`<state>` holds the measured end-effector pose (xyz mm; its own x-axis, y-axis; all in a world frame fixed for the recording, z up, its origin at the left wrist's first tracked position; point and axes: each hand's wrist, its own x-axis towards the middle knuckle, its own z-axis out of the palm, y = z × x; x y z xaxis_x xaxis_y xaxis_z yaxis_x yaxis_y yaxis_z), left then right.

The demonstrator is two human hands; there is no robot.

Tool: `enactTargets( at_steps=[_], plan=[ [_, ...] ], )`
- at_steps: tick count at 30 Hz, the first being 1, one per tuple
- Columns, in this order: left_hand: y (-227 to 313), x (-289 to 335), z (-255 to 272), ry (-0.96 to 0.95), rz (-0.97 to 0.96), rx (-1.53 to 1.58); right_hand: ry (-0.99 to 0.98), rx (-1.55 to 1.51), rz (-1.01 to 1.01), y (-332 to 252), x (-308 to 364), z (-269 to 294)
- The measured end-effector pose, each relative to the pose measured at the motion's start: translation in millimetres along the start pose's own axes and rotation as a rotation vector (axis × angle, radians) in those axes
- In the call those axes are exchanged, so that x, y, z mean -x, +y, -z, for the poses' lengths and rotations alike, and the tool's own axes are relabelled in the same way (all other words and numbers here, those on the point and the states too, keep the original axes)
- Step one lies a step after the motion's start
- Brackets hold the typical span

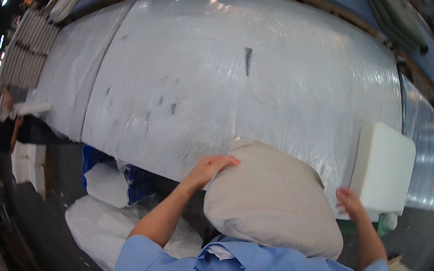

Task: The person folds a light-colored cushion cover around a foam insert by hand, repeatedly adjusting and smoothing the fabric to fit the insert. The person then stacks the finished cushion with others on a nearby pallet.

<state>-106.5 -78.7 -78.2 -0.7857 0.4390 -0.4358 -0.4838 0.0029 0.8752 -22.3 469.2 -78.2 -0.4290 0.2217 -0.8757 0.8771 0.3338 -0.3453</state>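
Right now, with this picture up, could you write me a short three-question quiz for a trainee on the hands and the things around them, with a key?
1. True or false: the person's left hand is touching the cushion.
2. In the picture, where is the white block relative to the cushion?
A. To its left
B. To its right
C. Underneath it
3. Fill in the colour: the container to the left of the cushion is ____.

Key:
1. True; the fingers are at the cushion's upper left edge.
2. B
3. Blue
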Motion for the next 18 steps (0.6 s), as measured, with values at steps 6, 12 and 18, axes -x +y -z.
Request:
enactTargets(
  at_steps=[6, 12, 18],
  plan=[
    [-40.2, 60.0, -70.7, 0.482, -0.467, 0.562, -0.301, -0.572, 0.049, 4.3, 78.9, -51.5],
    [-25.3, 108.4, -137.1, 0.752, -0.551, 0.276, -0.305, -0.311, 0.106, -86.6, 97.7, 24.9],
    [-34.8, 130.1, -213.6, 0.782, -0.402, 0.318, -0.244, 0.07, -0.013, -193.3, 77.8, 49.1]
  ],
)
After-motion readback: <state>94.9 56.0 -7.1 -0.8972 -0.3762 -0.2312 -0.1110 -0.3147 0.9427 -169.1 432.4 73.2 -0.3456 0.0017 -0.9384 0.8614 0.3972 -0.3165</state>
